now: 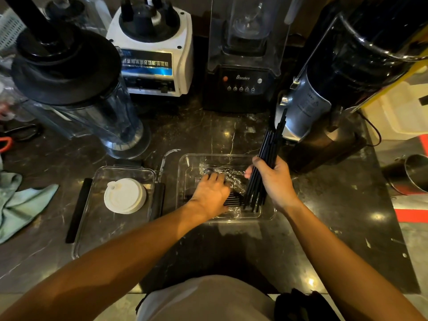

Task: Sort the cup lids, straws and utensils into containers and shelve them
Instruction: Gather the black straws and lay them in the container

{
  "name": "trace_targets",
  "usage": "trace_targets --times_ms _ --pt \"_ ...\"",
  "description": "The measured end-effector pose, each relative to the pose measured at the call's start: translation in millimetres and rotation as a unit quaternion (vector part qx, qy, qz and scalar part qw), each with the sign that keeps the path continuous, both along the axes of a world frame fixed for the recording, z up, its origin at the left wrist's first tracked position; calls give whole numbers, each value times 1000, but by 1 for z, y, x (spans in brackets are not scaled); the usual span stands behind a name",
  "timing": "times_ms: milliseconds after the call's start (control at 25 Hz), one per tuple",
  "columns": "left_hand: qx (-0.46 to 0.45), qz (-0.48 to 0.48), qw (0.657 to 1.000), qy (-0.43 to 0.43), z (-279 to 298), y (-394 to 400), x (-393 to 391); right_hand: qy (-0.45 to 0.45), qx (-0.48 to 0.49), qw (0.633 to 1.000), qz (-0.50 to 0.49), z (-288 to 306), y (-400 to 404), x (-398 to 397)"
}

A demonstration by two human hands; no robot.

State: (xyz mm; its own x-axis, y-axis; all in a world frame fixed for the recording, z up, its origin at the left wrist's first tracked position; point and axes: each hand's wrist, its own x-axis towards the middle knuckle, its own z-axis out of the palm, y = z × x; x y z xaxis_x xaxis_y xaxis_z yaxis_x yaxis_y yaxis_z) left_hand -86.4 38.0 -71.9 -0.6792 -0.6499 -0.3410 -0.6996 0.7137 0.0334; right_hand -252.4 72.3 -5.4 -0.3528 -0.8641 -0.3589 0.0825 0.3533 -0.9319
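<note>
Sorting is partly done: white cup lids (125, 195) sit in the left clear container (92, 205). Right hand (271, 179) grips a black straw bundle (266, 163) over the straw container (266, 214) beside it; left hand (212, 193), fingers loosely curled, rests on straws inside. Shelving remains.

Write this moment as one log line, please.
right hand: grips black straws | left hand: in clear container, on wrapped straws | white lids: left container
</note>
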Motion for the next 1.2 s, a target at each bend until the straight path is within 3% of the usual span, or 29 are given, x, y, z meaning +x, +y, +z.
trace_targets --times_ms 320,680,880,1040,1200 --pt "31 26 999 -4 4 -8 -8 7 13 1000 -3 -7 0 -1" --pt "11 -130 987 -95 24 -18 -24 -13 19 1000 2 -5 1 4" --pt "-10 -151 981 -120 12 -24 -33 -8 8 1000 -1 2 5 5" --pt "9 -143 985 -93 3 -25 -28 -10 4 1000 -11 3 7 3" --pt "46 -105 993 -5 0 -30 -15 -24 -9 999 -30 7 4 -2"
